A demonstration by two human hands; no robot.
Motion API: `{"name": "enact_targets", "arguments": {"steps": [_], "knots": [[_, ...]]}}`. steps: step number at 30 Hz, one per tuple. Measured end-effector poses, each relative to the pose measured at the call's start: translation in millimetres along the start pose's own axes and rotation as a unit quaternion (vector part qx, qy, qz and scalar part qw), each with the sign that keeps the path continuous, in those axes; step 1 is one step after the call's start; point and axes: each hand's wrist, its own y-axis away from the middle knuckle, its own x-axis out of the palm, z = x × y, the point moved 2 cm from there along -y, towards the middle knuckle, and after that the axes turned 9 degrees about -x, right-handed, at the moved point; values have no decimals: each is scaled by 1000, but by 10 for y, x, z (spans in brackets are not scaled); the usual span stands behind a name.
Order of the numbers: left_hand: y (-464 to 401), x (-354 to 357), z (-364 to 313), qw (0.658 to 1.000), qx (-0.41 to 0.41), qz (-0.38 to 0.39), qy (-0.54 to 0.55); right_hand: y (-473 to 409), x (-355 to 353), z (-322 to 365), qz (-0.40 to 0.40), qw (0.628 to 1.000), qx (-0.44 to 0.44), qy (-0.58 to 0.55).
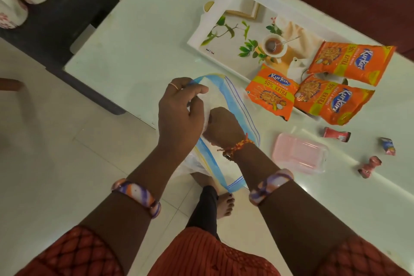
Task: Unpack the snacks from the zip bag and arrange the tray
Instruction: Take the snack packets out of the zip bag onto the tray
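Your zip bag (233, 105) hangs over the table's (145, 51) near edge, bare tabletop beyond it. Your left hand (179, 110) pinches its rim; your right hand (221, 127) is sunk inside, grip hidden. Right of them, three snack packets (271, 94) overlap the tray (201, 31).

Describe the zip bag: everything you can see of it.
The zip bag is clear, thin plastic with a blue band along its mouth and fine blue lines beneath. It is open, held up over the near edge of the table, partly past it, above the floor. The left hand pinches the rim at the far side; the right hand is pushed into the mouth, fingers hidden. What is left inside cannot be seen. It looks limp and crumpled lower down.
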Motion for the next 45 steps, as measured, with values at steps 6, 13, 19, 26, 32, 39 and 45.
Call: {"name": "enact_targets", "arguments": {"steps": [6,13,19,26,32,39,45], "knots": [[-85,-11,86,990,61,54,-115,521,-403,302,-27,999,-24,35],[-308,-157,309,962,23,54,-265,860,-798,260,-142,972,-9,-187],[-298,-111,392,988,-91,92,-86,661,-874,-9,-181,792,114,-572],[-177,-36,360,971,-108,210,-23,479,-783,-58,-151,637,211,-726],[-257,-129,239,965,-126,220,71,460,-655,-64,-104,618,253,-737],[-412,-185,295,957,-89,271,-52,479,-685,-67,-19,638,288,-714],[-493,-165,426,934,-137,305,-124,514,-762,-112,27,597,274,-753]]}}
